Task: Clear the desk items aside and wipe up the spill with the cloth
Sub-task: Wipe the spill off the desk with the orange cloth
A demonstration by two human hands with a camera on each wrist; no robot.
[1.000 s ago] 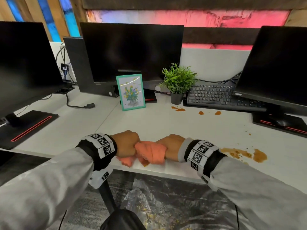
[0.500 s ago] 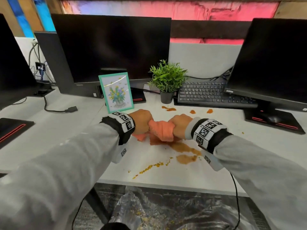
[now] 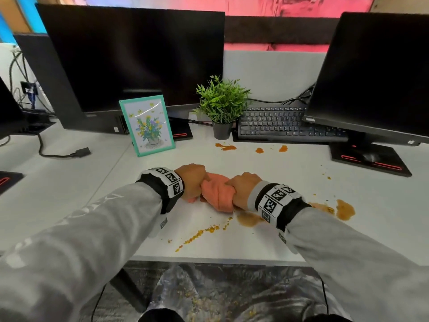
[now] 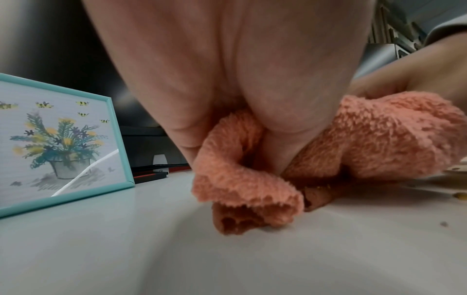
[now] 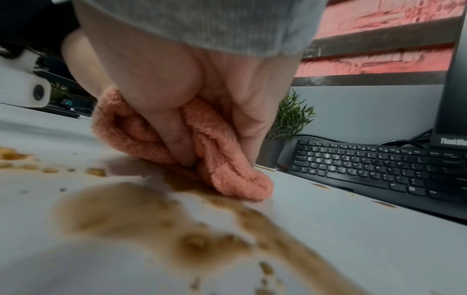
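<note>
Both hands grip one bunched orange cloth [image 3: 217, 194] and press it onto the white desk [image 3: 69, 182]. My left hand [image 3: 193, 181] holds its left end and my right hand [image 3: 241, 190] its right end, fists side by side. A brown spill puddle [image 3: 249, 218] lies just in front of the right wrist, and a trail of crumbs [image 3: 202, 233] runs toward the desk's front edge. In the left wrist view the fingers [image 4: 227, 69] curl round the cloth [image 4: 366, 135]. The right wrist view shows the cloth [image 5: 222, 159] touching the puddle [image 5: 131, 215].
Another brown puddle [image 3: 344, 209] lies to the right, and small spots [image 3: 226, 147] in front of the keyboard [image 3: 278, 123]. A teal picture frame [image 3: 147, 125] and a potted plant [image 3: 221, 105] stand behind the hands. Monitors [image 3: 130, 59] line the back. A loose cable [image 3: 79, 152] lies left.
Both hands have pushed the cloth from the desk's front edge inward to the middle, leaving the puddle and crumbs nearer the edge. The grip on the cloth is unchanged.
</note>
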